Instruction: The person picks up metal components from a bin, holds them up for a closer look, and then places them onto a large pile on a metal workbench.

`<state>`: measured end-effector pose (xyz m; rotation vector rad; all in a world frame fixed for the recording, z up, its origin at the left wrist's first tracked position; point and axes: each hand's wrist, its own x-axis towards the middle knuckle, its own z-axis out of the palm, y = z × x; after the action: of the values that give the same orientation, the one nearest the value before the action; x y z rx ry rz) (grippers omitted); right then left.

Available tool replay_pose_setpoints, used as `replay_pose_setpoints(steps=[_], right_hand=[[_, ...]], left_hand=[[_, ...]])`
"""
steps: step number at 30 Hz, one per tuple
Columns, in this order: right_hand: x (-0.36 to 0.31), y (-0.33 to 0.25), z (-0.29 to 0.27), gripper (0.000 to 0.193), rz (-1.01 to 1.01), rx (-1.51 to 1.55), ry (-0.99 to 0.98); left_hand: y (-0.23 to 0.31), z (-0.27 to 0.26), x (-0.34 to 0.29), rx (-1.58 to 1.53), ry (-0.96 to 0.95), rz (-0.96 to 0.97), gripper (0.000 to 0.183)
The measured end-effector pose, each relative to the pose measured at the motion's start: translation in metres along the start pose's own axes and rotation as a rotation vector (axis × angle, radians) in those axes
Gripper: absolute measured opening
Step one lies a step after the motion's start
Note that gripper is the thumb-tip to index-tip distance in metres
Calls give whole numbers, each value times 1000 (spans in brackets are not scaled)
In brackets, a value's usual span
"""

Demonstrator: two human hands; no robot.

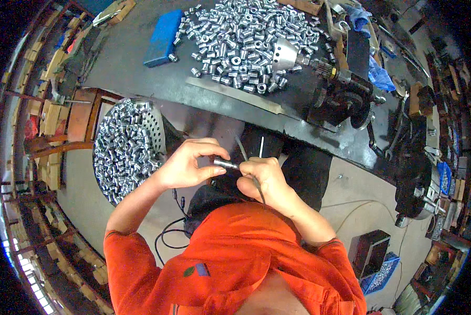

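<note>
Two bare hands meet near the centre of the frame over one small metal piece (224, 163). Left hand (185, 164) pinches it between thumb and forefinger, thumb below and forefinger above, the other fingers arched over toward the top of the frame. From that grip the piece points to the right, its long axis lying nearly level across the frame and dipping slightly at the right; the thicker part sits in the left pinch, and the slimmer end reaches the fingertips of the right hand (267, 176). So the left hand has the body of the piece, while the right is nearest its narrow tip. Right fingers are curled closed, and a slim grey strip (240, 146) shows above and below them, slanting down to the right; whether they clasp it firmly is unclear. A thin white stick (261, 147) stands just above the same hand. Left of the hands, a round basket (154, 128) holds many metal pieces, and a larger heap (240, 39) lies on the dark bench (122, 65) at the upper centre.
</note>
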<state>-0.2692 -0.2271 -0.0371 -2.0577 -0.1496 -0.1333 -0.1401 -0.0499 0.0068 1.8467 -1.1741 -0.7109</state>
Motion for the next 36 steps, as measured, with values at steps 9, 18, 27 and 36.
replay_pose_setpoints(steps=[9,18,27,36], right_hand=[[-4,8,5,16,-14,31,75],[-18,-2,-22,29,-225,299,135],[-7,-15,-19,30,-177,391,-6],[-6,-3,-17,25,-314,65,123]], left_hand=[[-3,21,2,-234,1,-292,18],[-31,-4,10,505,318,-44,20],[-29,2,10,668,275,9,24],[-37,-1,48,775,284,87,27]])
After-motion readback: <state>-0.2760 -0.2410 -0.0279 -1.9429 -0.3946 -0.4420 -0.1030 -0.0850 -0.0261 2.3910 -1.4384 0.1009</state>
